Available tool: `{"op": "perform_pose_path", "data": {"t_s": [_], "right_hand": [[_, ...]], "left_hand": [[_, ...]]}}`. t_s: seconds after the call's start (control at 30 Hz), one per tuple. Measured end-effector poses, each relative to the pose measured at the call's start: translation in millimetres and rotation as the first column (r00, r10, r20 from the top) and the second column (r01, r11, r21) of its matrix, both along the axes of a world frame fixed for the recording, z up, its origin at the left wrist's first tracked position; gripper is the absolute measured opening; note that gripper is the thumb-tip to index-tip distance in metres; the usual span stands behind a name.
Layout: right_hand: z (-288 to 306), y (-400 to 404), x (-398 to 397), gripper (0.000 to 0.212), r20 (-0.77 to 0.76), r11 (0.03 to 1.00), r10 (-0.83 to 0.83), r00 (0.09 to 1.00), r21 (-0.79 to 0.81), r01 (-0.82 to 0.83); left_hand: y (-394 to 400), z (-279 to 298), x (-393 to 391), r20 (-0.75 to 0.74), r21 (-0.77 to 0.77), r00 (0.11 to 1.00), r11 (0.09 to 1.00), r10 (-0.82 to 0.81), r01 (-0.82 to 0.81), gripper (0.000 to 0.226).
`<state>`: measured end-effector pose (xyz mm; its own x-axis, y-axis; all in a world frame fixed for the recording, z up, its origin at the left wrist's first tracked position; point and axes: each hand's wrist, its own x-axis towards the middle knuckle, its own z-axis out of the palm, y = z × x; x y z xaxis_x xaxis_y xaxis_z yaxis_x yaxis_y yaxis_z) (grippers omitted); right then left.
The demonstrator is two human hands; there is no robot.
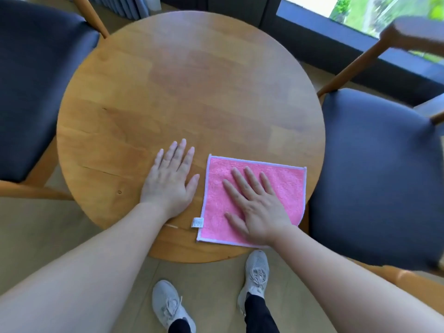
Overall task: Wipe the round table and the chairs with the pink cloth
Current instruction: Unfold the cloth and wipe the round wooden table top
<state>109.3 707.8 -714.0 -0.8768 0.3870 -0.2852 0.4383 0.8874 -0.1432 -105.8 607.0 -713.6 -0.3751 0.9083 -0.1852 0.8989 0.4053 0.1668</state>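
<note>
Right hand [258, 207] lies flat, fingers straight and spread, pressing the pink cloth [283, 186] against the surface [182, 92] near its front right edge; nothing is grasped. Spread out square, the cloth has a white border and a small tag at its front left corner. Just beside it, the left hand [171, 181] rests palm down on the bare wood, fingers also straight and holding nothing.

This looks like the very start of wiping the round top: the cloth sits at the near edge and most of the wood lies beyond it. The next move probably calls for sliding the pressed cloth outward in sweeps toward the far edge, keeping it flat.

A dark-cushioned chair [36, 92] stands at the left edge and another chair [374, 179] at the right, both seemingly not yet wiped. Beyond the far edge is a window [360, 10].
</note>
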Motion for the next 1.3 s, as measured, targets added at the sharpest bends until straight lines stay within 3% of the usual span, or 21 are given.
{"op": "perform_pose_path", "data": {"t_s": [0.33,0.53,0.7,1.07,1.3], "right_hand": [[-11.4,127.8,-20.4,0.072,-0.014,0.931,-0.35,0.937,0.106,0.349],[-13.1,163.8,-37.1,0.072,-0.026,0.907,-0.404,0.914,0.114,0.404],[-11.0,130.0,-34.7,0.071,-0.021,0.899,-0.43,0.902,0.08,0.431],[-10.3,-48.7,-10.5,0.072,-0.03,0.949,-0.313,0.949,0.01,0.314],[-12.0,-43.9,-8.7,0.073,-0.038,0.968,-0.248,0.968,0.03,0.249]], "left_hand": [[51.4,-9.4,-23.4,-0.071,0.033,0.99,0.992,0.125,-0.123,0.065],[49.9,-8.2,-23.6,-0.07,0.03,0.99,0.992,0.121,-0.119,0.066],[49.6,-9.2,-22.7,-0.077,0.022,0.99,0.993,0.118,-0.117,0.066],[51.1,-6.9,-22.1,-0.039,0.042,0.992,0.992,0.122,-0.121,0.066],[50.6,-7.0,-22.9,-0.037,0.048,0.992,0.992,0.117,-0.115,0.065]]}}
